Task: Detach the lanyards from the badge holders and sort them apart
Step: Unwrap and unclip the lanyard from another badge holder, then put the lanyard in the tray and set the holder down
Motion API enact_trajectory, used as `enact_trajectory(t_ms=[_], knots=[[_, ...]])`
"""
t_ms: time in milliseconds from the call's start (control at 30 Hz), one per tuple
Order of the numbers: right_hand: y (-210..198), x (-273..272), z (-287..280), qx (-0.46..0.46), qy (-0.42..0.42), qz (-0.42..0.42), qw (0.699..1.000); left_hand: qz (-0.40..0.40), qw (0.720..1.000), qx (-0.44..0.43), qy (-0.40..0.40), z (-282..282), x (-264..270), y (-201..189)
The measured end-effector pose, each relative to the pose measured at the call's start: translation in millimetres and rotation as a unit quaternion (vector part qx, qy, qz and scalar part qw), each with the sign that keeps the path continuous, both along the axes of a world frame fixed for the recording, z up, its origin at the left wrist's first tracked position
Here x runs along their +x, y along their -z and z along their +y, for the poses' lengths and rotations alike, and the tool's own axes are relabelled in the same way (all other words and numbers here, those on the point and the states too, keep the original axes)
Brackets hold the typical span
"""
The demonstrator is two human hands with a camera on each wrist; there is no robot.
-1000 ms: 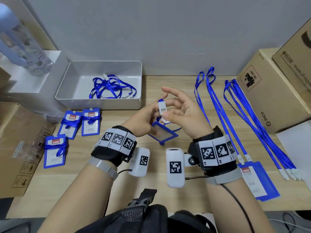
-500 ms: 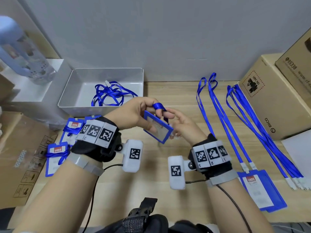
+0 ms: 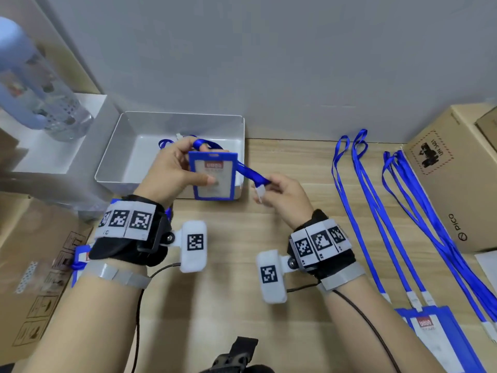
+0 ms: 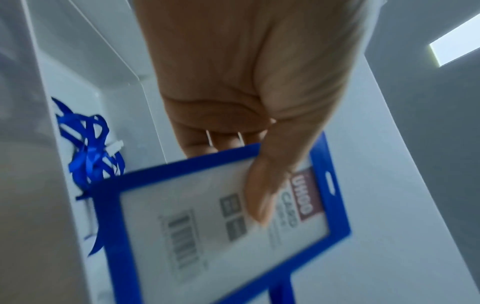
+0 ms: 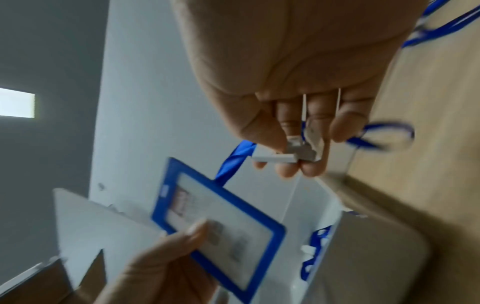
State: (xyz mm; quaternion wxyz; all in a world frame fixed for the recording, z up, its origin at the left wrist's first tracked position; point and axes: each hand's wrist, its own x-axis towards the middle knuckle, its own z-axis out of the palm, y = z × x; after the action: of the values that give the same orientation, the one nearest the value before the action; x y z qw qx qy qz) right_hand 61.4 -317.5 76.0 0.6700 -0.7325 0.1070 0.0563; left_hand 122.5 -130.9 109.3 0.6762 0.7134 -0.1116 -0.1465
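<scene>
My left hand (image 3: 177, 168) holds a blue-framed badge holder (image 3: 213, 175) upright over the white bin (image 3: 172, 117), thumb on its clear front and fingers behind. That holder (image 4: 221, 222) fills the left wrist view, the thumb lying across its card. A blue lanyard (image 3: 251, 173) runs from behind the holder's top to my right hand (image 3: 279, 195), which pinches the lanyard's white clip (image 3: 259, 193). In the right wrist view the clip (image 5: 275, 157) sits between thumb and fingertips, apart from the holder (image 5: 221, 222).
The white bin holds a tangle of blue lanyards (image 4: 91, 156). Several lanyards (image 3: 390, 211) lie stretched on the wooden table at right, ending at stacked badge holders (image 3: 441, 343). Cardboard boxes (image 3: 454, 179) stand at right, another (image 3: 35, 265) at left, a water bottle (image 3: 35, 84) far left.
Both hands rose and moved left over the bin. The holder turned from flat and tilted to upright, facing me. The right hand drew the lanyard's clip end out to the right.
</scene>
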Motion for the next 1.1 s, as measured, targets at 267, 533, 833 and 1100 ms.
enact_trajectory(t_ms=[267,533,833,1100], knots=[[-15.4,87.2,63.6,-0.054,-0.036,-0.072,0.995,-0.098,0.972,0.020,-0.214,39.1,59.3,2.1],[22.5,79.0,61.1,-0.105,-0.056,0.048,0.992,-0.049,0.946,0.092,-0.306,50.8,43.3,48.3],[13.8,8.0,23.8,0.040,-0.009,0.008,0.999,0.043,0.991,-0.056,-0.117,-18.0,-15.7,40.4],[10.4,-55.5,-65.7,0.041,0.081,0.011,0.996,0.148,0.986,-0.073,-0.023,-117.7,-70.5,54.8]])
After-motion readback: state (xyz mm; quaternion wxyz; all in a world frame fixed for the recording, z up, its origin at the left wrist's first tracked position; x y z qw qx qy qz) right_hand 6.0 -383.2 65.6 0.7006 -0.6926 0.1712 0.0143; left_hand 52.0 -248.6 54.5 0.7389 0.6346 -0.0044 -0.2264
